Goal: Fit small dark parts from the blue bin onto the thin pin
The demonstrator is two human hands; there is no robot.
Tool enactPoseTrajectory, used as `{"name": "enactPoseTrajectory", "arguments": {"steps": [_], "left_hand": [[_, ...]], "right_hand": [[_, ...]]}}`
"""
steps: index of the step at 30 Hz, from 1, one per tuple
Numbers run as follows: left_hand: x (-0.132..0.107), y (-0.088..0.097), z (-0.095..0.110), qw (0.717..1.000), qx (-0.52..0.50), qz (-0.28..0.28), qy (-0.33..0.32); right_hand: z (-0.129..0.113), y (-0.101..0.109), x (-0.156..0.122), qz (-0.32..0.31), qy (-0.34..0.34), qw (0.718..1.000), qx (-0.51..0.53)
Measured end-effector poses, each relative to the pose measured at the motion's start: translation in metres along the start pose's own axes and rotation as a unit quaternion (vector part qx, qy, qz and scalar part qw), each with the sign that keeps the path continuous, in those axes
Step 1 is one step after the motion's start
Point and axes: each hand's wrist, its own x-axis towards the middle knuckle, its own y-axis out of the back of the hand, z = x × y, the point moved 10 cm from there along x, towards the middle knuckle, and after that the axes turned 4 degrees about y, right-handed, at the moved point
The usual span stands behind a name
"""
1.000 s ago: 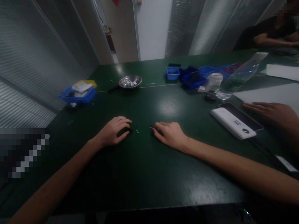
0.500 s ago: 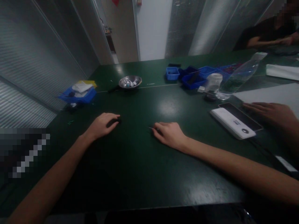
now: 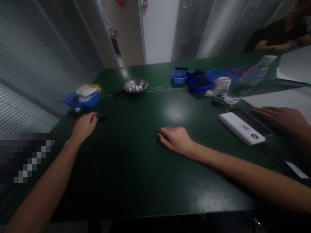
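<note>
at left, near a blue bin [image 3: 89,102], the left hand [image 3: 84,126] is loosely curled; whether anything is pinched cannot be told. at centre, a slim, pale-tipped tool [image 3: 156,133] is gripped narrowly by the right hand [image 3: 176,138]. the smooth, dark green tabletop [image 3: 136,174] is bordered by ribbed grey panels [image 3: 31,61], and a round, shiny metal dish [image 3: 130,87] is set beyond the hands.

Left hand [image 3: 84,127], right hand [image 3: 177,139] and forearms [image 3: 233,166] bare

green table [image 3: 136,174], glare [image 3: 176,111] | slatted blinds [image 3: 19,103] left | white wall panel [image 3: 159,35]
</note>
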Motion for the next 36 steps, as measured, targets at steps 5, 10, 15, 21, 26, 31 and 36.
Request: {"name": "enactPoseTrajectory", "arguments": {"steps": [5, 10, 15, 21, 26, 31, 36], "left_hand": [[0.0, 0.009, -0.004, 0.999, -0.016, 0.041, -0.015], [0.005, 0.002, -0.017, 0.999, -0.031, 0.033, -0.006], [0.007, 0.0, -0.021, 1.0, -0.005, 0.028, -0.004], [0.001, 0.012, -0.018, 0.997, -0.033, 0.04, 0.056], [-0.003, 0.028, -0.007, 0.979, -0.167, 0.071, 0.094], [-0.004, 0.022, -0.002, 0.972, -0.204, 0.028, 0.116], [-0.007, 0.019, -0.004, 0.971, -0.195, 0.036, 0.133]], "right_hand": [[0.0, 0.001, 0.0, 0.006, 0.006, 1.0, 0.005], [-0.001, 0.002, 0.0, 0.002, 0.004, 1.0, 0.001], [-0.001, 0.001, -0.001, 0.005, 0.001, 1.0, -0.007], [-0.001, 0.002, 0.0, 0.002, 0.0, 1.0, -0.011], [0.0, 0.001, -0.001, 0.002, 0.003, 1.0, -0.008], [-0.002, 0.002, 0.0, 0.0, 0.005, 1.0, -0.004], [-0.002, 0.002, 0.001, 0.001, 0.008, 1.0, -0.003]]}}
